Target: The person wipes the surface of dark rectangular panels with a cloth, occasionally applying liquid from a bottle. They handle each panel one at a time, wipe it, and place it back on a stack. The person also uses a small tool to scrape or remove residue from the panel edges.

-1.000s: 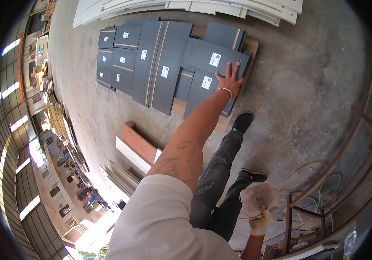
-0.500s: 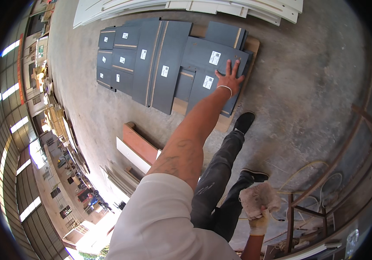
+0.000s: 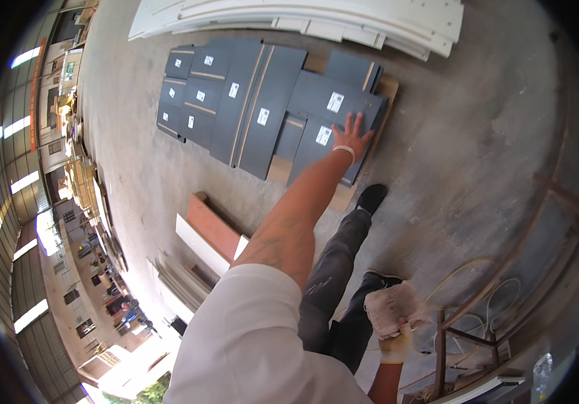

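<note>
Left hand (image 3: 351, 140) farther back, panel (image 3: 323, 137) beneath

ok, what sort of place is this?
Likely a furniture or panel workshop, possibly its storage area: stacked dark grey panels with white labels, a pile of white panels beyond them, and a ribbed roof over a concrete floor.

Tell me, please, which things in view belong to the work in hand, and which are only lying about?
Apparently in use:
- dark grey labelled panels, below the spread left fingers
- pinkish cloth, held in the right fingers

Apparently just lying about:
- stacked white panels
- reddish-brown board
</note>
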The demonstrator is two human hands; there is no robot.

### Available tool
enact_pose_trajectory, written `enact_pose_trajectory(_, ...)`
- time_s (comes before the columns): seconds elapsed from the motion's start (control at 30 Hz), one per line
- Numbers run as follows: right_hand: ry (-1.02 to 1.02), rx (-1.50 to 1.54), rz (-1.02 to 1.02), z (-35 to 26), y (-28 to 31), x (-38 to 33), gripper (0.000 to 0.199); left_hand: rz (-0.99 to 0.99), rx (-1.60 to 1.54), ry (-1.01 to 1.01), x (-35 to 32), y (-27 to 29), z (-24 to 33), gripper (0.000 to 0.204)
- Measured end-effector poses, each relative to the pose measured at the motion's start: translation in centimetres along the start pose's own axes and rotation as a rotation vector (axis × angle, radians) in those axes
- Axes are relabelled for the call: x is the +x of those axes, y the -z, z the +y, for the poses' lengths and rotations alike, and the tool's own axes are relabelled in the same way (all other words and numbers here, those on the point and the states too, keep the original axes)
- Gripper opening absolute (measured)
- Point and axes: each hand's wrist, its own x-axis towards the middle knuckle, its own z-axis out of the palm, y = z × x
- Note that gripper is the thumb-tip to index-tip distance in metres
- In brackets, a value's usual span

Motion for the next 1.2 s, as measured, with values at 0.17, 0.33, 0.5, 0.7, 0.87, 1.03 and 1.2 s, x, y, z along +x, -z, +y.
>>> enact_pose_trajectory(0.17,0.173,-0.220,-0.054,-1.0,-1.9,-3.9,0.057,-0.155,-0.004,0.115,-7.2,-0.7,1.5,0.067)
enact_pose_trajectory(0.33,0.159,-0.104,-0.321,-3.5,-3.0,-10.0,0.063,-0.185,-0.209,0.109,-18.4,-3.3,9.4,0.053)
enact_pose_trajectory(0.5,0.483,-0.192,-0.269,-7.4,0.5,-17.7,0.065,-0.274,-0.404,-0.057,-31.1,-4.0,21.0,0.054)
enact_pose_trajectory(0.7,0.807,-0.103,-0.687,-10.9,13.4,-30.9,0.079,-0.214,-0.449,-0.340,-43.2,-2.3,33.2,0.057)
enact_pose_trajectory(0.87,1.121,0.069,-0.503,-9.6,23.8,-38.3,0.076,-0.055,-0.201,-0.680,-45.9,1.5,42.0,0.051)
enact_pose_trajectory(1.03,1.236,0.256,-0.377,-7.4,27.7,-38.5,0.074,-0.013,-0.082,-0.929,-48.5,5.3,49.8,0.043)
enact_pose_trajectory(1.2,1.230,0.546,-0.133,-3.7,28.9,-37.4,0.072,-0.044,-0.074,-1.069,-52.2,8.3,57.9,0.035)
